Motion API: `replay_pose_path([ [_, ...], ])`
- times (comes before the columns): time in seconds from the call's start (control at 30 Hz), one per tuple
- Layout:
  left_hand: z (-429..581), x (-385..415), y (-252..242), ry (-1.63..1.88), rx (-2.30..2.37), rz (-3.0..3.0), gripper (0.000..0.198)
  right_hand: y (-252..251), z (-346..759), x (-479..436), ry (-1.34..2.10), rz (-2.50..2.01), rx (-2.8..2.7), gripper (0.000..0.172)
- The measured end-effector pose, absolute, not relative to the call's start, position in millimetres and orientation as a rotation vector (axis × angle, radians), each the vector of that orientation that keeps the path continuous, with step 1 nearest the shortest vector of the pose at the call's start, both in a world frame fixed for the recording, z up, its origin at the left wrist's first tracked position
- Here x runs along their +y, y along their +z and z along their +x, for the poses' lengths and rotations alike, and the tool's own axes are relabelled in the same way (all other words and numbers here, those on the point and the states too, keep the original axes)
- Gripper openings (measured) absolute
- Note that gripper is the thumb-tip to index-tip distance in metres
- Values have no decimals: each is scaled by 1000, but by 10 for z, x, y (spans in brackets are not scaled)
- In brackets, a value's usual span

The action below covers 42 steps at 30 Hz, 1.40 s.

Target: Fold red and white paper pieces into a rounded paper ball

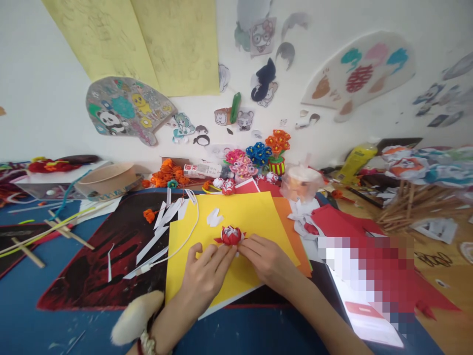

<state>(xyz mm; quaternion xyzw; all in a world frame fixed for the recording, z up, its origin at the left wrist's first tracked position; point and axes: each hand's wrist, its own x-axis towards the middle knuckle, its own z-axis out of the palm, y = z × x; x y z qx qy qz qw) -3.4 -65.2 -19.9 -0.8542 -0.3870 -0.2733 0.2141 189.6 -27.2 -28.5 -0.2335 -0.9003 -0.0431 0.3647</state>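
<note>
Midway between left and right edges of the yellow paper (pixel 254 209), left hand (pixel 207 271) and right hand (pixel 269 256) pinch a red-and-white flower (pixel 231 236); beyond its far edge lies a bottle (pixel 203 170) with red lettering.

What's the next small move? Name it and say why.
Probably press the red tips gently inward: they jut sideways from the red-and-white paper flower, and the left hand and right hand both have fingertips at its near edge.
</note>
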Motion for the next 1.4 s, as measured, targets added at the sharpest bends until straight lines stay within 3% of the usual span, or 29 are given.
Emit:
replay_pose_path([
  [0.4, -42, -618, -162, -588, -916, -2415, 16, -292, 1911, -242, -205, -527, -2415, 34],
  [0.53, -26, -576, -85, -658, -1067, -2514, 18, -352, 1920, -236, 5, -560, -2373, 38],
  [0.7, -1, -549, 8, -877, -1224, -2611, 14, -367, 1919, -240, 365, -662, -2204, 29],
  [0.93, 73, -537, 63, -969, -1521, -2650, 23, -338, 1831, -267, 483, -888, -2018, 20],
  [1.13, 77, -518, 73, -1151, -1605, -2564, 22, -218, 1825, -350, 392, -931, -1935, 15],
  [1.4, 82, -540, 142, -1312, -1657, -2566, 14, -193, 1790, -360, -114, -811, -2089, 19],
])
